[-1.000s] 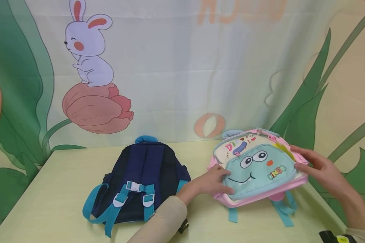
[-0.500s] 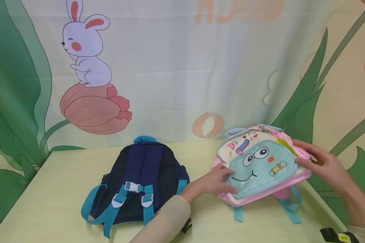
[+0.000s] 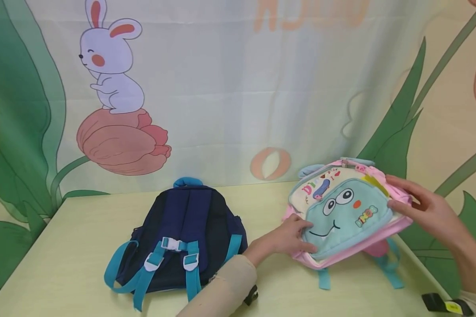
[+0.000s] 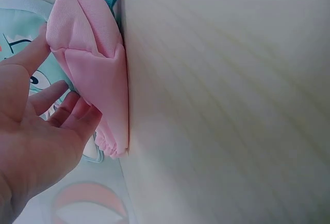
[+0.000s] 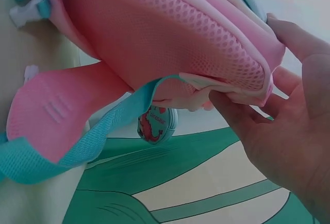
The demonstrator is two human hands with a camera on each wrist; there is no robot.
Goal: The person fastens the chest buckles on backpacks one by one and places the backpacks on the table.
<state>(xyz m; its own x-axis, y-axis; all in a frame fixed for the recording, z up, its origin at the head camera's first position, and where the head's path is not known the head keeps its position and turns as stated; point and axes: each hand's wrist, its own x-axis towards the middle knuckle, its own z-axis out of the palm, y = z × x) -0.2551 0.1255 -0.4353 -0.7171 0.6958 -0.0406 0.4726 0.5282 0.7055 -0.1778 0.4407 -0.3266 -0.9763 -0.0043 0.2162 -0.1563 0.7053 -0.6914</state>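
Observation:
A pink and light-blue child's backpack [image 3: 343, 215] with a cartoon face stands tilted at the right of the table, its right side raised. My left hand [image 3: 287, 237] holds its lower left side; in the left wrist view, thumb and fingers of that hand [image 4: 46, 126] lie against the pink side panel [image 4: 98, 79]. On the opposite side, my right hand [image 3: 428, 213] grips the pink edge. The right wrist view shows this hand [image 5: 289, 115] pinching a corner beside the pink mesh back [image 5: 170, 38]. A pink shoulder strap [image 5: 56, 105] with teal webbing hangs below.
A dark navy backpack [image 3: 186, 220] with teal straps lies left of my left forearm, its strap side up. A small round dinosaur pouch [image 5: 157, 123] hangs by the pink bag. A printed curtain [image 3: 206, 97] stands behind the table [image 3: 79, 237].
The pink backpack has shifted a little to the right and tilted further, its right side rising. Both hands have moved along with it. The navy backpack stays on the table.

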